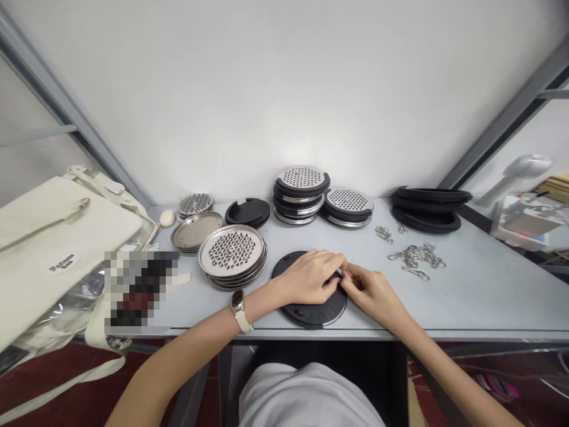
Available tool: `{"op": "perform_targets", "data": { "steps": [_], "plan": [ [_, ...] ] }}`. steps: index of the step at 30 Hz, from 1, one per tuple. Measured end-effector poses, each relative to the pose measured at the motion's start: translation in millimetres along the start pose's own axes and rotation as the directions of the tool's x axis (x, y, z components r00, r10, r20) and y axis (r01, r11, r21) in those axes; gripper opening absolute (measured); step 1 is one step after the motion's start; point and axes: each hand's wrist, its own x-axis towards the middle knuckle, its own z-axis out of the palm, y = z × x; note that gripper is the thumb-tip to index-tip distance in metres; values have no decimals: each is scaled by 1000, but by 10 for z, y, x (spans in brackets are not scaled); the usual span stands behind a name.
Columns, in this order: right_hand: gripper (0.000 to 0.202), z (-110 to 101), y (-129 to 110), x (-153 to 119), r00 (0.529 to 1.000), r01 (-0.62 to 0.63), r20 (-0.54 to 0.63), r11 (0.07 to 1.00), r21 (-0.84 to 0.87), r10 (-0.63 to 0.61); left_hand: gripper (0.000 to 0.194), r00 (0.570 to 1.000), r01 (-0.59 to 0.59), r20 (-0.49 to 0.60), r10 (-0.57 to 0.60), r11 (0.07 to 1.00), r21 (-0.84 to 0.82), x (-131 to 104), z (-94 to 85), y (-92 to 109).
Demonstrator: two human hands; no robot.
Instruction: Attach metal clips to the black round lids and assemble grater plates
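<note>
A round black disc (311, 311) lies on the grey table near its front edge. My left hand (311, 276), with a watch on the wrist, rests over the disc, its fingers bent and closed at the disc's right side. There my right hand (367, 290) meets it, thumb and forefinger pinched together. A small shiny bit shows between the fingertips, too small to name. Left of the disc is a stack of metal grater plates (233, 252). Several metal clips (418, 256) lie loose to the right.
Stacked graters with black rims (302, 193) and another such stack (349, 204) stand by the wall. Black rings (427, 216) are piled back right. A metal dish (198, 230), black disc (248, 212) and smaller grater plates (194, 203) stand back left. A cream bag (66, 237) covers the left end.
</note>
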Motion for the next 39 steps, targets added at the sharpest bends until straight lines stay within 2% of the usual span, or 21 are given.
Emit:
{"op": "perform_targets", "data": {
  "steps": [11, 39],
  "plan": [
    [27, 0, -12, 10, 999, 33, -25, 999, 0, -33, 16, 1000, -1, 4, 1, 999, -39, 4, -11, 7],
    [30, -8, -33, 1, 998, 26, -54, 999, -33, -28, 23, 999, 46, -9, -48, 989, -138, 14, -9, 18]
  ]
}}
